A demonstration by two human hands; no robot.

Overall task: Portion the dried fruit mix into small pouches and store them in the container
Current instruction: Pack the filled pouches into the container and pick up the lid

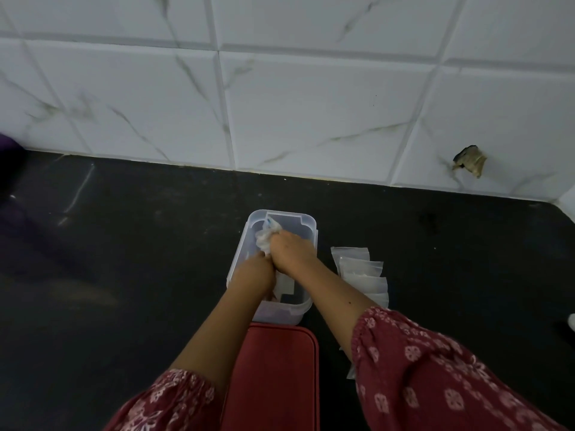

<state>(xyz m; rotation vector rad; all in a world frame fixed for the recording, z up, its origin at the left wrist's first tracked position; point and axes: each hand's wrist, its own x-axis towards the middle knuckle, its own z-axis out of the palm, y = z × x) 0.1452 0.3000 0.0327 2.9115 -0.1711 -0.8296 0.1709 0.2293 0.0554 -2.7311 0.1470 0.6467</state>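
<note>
One filled pouch (264,236) under observation: thin clear film, crumpled, pale contents, held inside the clear container (281,213) toward its far end. Our right hand (291,250) grips it, fingers curled round the bunched film. Our left hand (255,273) reaches into the container close against the right. Its fingers are hidden below, so we cannot tell whether it holds anything.

Handling, as we judge it: the pouch is light and soft, the film slippery and easily creased, and loose pieces will shift inside. We would take it across the filled belly, not by the seal strip, and press lightly so the closure does not pop. A pale flat sheet lies at the container's near end, possibly another pouch, but it is too blurred to confirm.

Container: rigid translucent plastic, standing mid-way along the black countertop (124,259), apart from its back edge. Just beside its right wall a fanned stack of empty pouches (362,272) lies flat. A red lid (273,377) lies between the container and the near edge; whether the two touch we cannot tell. Along the back edge rises a white tiled wall (311,104).
</note>
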